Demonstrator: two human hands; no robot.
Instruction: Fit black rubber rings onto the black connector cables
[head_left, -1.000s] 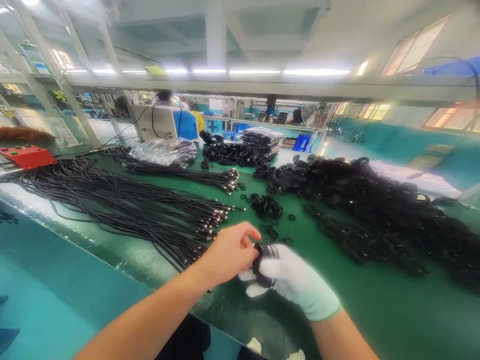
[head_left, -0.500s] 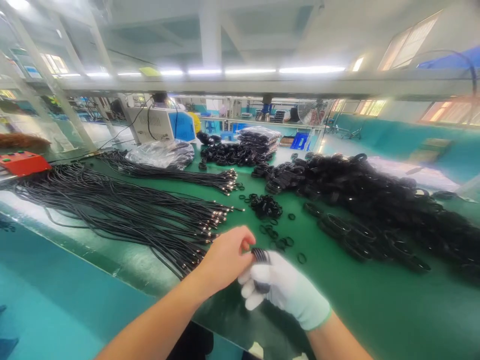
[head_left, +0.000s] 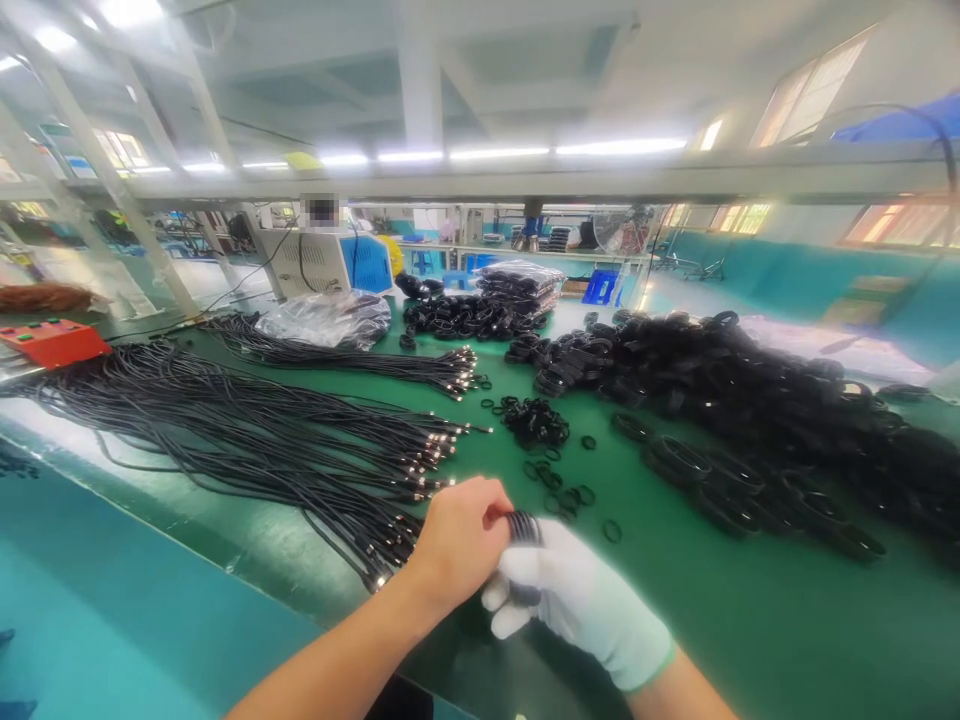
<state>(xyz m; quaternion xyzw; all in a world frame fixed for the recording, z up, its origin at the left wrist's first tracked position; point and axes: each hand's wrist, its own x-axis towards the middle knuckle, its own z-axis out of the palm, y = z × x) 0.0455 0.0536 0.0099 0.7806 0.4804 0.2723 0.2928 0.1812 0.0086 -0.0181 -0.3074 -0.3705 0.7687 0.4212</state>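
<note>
two hands meet over the green mat, close in front of the person. the right hand, in a white glove, is closed around a ridged black coil, with the thumb laid across its near side and other fingertips showing to the left and below. the left hand, bare, is at the coil's upper left, its fingers bent inwards; their tips are hidden, so whether they pinch the coil cannot be told. the coil sits between the two hands, above the mat.

just beyond the hands lie loose rings, with a heap of small black pieces a little farther off. on the left, a wide spread of black cables has its bright-tipped ends near the left hand, and a narrower bunch lies behind it. on the right is a big pile of black loops. farther back are a red box, a clear bag and a machine with a blue panel
</note>
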